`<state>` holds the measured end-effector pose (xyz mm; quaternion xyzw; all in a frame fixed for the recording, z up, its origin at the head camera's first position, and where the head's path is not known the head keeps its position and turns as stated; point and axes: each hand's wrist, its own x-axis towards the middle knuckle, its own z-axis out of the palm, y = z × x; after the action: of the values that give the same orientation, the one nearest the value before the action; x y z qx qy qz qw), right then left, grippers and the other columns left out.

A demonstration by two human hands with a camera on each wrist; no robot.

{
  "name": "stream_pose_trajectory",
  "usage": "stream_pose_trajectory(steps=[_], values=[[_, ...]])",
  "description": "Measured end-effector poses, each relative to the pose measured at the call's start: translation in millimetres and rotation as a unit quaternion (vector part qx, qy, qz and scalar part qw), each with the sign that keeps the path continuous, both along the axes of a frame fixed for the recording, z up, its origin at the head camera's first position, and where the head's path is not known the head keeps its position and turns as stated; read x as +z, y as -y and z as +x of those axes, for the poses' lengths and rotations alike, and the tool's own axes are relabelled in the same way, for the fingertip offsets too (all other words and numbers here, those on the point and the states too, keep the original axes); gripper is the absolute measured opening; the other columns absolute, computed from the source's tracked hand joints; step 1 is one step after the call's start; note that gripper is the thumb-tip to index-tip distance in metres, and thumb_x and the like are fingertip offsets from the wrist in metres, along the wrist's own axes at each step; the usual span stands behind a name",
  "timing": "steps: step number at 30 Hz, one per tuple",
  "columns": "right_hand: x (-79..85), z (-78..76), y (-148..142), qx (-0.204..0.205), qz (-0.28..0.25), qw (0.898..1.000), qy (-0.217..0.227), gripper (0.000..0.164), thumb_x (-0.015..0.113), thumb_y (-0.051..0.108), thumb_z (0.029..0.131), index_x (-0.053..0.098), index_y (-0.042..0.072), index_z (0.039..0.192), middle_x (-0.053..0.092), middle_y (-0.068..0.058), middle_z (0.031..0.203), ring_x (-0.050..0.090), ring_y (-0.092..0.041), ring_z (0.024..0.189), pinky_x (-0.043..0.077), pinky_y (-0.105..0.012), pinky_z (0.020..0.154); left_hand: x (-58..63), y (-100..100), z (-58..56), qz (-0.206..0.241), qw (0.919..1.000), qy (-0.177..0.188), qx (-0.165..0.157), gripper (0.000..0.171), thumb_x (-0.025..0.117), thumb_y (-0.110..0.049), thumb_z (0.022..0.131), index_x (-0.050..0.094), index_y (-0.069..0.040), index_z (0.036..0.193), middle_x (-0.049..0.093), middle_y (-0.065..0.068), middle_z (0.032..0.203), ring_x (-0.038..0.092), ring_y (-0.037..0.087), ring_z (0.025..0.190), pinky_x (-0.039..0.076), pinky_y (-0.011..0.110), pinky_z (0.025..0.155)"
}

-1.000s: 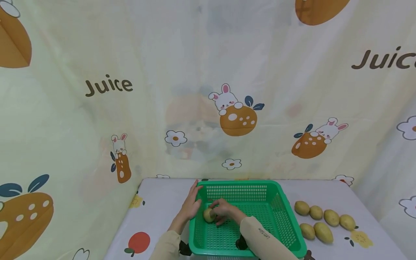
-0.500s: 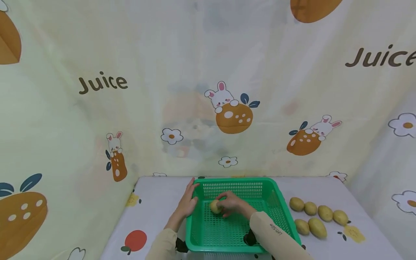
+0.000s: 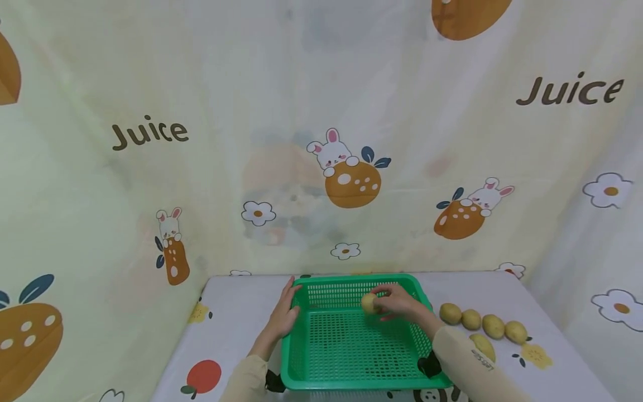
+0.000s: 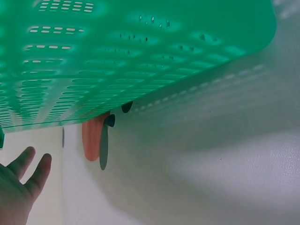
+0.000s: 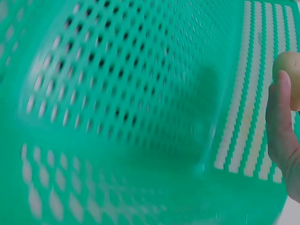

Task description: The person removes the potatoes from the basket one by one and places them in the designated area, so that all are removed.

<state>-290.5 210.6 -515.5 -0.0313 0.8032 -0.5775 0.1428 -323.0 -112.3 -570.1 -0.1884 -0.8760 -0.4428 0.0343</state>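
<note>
A potato (image 3: 370, 303) is pinched between the thumb and fingers of my right hand (image 3: 397, 303), over the far right part of a green plastic basket (image 3: 341, 384). In the right wrist view the potato (image 5: 289, 77) shows at the right edge, with the thumb (image 5: 282, 96) along it. My left hand (image 3: 284, 315) rests at the basket's left rim, its fingers extended. Two straight, spread fingers (image 4: 40, 173) show beside the perforated basket wall (image 4: 117, 51) in the left wrist view.
Several potatoes (image 3: 493, 326) lie on the white patterned tablecloth (image 3: 552, 371) right of the basket; my right sleeve (image 3: 472, 360) passes in front of that group. A printed curtain (image 3: 281, 111) hangs behind the table.
My right hand has lifted the potato from the basket's left side and carried it rightward over the basket. My left hand stays at the left rim. The head view has shifted slightly.
</note>
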Motion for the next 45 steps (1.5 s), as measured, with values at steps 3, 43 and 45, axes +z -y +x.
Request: stream_pose_trajectory(steps=[3, 43, 45], values=[[7.6, 5.5, -22.7, -0.016, -0.006, 1.000, -0.002, 0.047, 0.060, 0.006, 0.090, 0.050, -0.010, 0.133, 0.061, -0.023, 0.106, 0.067, -0.037, 0.083, 0.059, -0.046, 0.066, -0.9, -0.2, 0.4, 0.002, 1.0000, -0.003, -0.002, 0.056, 0.044, 0.001, 0.089, 0.041, 0.001, 0.144, 0.014, 0.018, 0.163, 0.018, 0.040, 0.147, 0.024, 0.062, 0.111], [-29.4, 107.1, -210.1, -0.148, 0.013, 0.987, 0.068, 0.055, 0.055, 0.013, 0.094, 0.038, -0.019, 0.135, 0.057, -0.017, 0.111, 0.066, -0.023, 0.086, 0.059, -0.037, 0.073, 4.3, -0.4, 7.9, 0.011, 0.9999, -0.001, -0.008, 0.055, 0.043, 0.002, 0.090, 0.041, 0.003, 0.144, 0.013, 0.021, 0.162, 0.017, 0.042, 0.146, 0.023, 0.063, 0.111], [-29.5, 109.7, -212.3, -0.151, 0.008, 0.987, 0.062, 0.054, 0.056, 0.012, 0.093, 0.039, -0.019, 0.135, 0.053, -0.021, 0.115, 0.066, -0.023, 0.087, 0.059, -0.038, 0.074, 4.9, -0.8, 7.2, 0.012, 0.9999, -0.001, -0.011, 0.055, 0.043, 0.002, 0.090, 0.040, 0.004, 0.144, 0.013, 0.021, 0.162, 0.017, 0.042, 0.146, 0.022, 0.063, 0.111]])
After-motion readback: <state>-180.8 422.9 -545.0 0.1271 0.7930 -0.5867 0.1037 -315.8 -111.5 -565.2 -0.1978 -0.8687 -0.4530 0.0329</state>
